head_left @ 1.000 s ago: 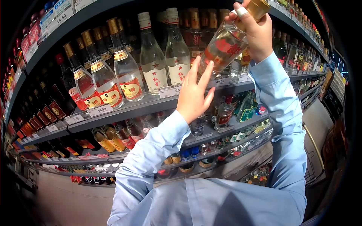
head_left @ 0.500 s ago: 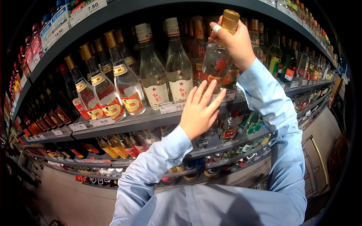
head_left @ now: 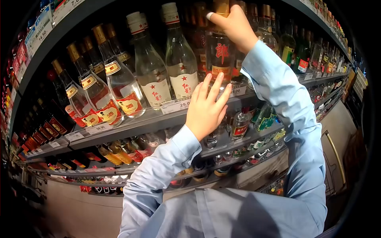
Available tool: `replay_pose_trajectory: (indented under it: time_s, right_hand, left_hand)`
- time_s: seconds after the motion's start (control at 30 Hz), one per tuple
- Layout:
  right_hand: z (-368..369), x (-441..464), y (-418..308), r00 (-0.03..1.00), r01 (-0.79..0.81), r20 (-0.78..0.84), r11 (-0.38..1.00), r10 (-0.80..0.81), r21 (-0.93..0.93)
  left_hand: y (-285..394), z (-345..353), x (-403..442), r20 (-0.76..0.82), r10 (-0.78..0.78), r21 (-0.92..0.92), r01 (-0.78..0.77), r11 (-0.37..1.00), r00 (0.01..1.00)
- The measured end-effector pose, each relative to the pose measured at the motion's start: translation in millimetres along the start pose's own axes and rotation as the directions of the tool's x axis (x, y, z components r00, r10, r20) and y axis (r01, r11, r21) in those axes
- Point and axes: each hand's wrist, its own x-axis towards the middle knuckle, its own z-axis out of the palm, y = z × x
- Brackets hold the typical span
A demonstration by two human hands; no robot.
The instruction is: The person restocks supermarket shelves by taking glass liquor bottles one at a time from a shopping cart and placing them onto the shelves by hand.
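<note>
My right hand (head_left: 234, 27) is wrapped round the gold-capped neck of a clear liquor bottle (head_left: 220, 49) with a large red character on its front. The bottle stands nearly upright among the shelf's bottles; my fingers cover part of its base. In front of its lower end is my left hand (head_left: 207, 107), open, with fingers stretched upward and apart. Whether its fingertips touch the glass I cannot tell. Just left of the held bottle are green-tinted bottles (head_left: 180, 59) with white labels and a red star.
The grey shelf edge (head_left: 151, 117) carries price tags (head_left: 177, 106). Further left stand gold-capped clear bottles (head_left: 126, 85) with red labels. Green bottles (head_left: 303, 59) line the right side. Lower shelves hold small bottles (head_left: 241, 123). An upper shelf edge (head_left: 65, 27) curves overhead.
The held bottle has gone from tilted to nearly upright and farther back into the row, with my right hand still on its neck. My left hand stays open near its base. The view has shifted slightly.
</note>
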Motion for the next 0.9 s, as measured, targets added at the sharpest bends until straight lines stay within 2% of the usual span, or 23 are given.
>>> replay_pose_trajectory:
  time_s: [0.1,0.2,0.3,0.4,0.6,0.7,0.8,0.9]
  right_hand:
    - [4,2,2,0.999,-0.034,-0.022,0.960,0.028,-0.280]
    - [-1,6,-30,0.947,-0.262,0.145,0.951,0.286,-0.164]
    - [1,4,-22,0.971,-0.185,0.139,0.980,0.194,-0.075]
    - [7,5,-12,0.995,-0.011,0.094,0.994,0.022,-0.111]
    - [4,4,-13,0.983,-0.046,0.167,0.988,0.071,-0.148]
    - [3,9,-24,0.943,-0.127,0.253,0.938,0.214,-0.322]
    - [11,8,-3,0.977,0.185,0.164,0.930,-0.138,-0.319]
    - [2,7,-11,0.960,0.040,0.279,0.971,0.028,-0.235]
  left_hand:
    - [-1,2,-1,-0.008,0.000,0.004,0.001,1.000,1.000]
    - [-1,2,-1,-0.005,-0.004,0.005,0.004,1.000,1.000]
    - [-1,3,-2,-0.001,-0.003,0.012,0.003,1.000,1.000]
    - [-1,2,-3,0.003,0.002,0.023,-0.002,1.000,1.000]
    - [-1,4,-4,0.000,0.008,0.037,-0.008,0.999,1.000]
    - [-1,4,-3,0.008,0.016,0.047,-0.016,0.999,1.000]
    - [-1,4,-3,0.017,0.018,0.057,-0.019,0.998,1.000]
    - [0,4,-3,0.029,0.018,0.067,-0.020,0.998,0.999]
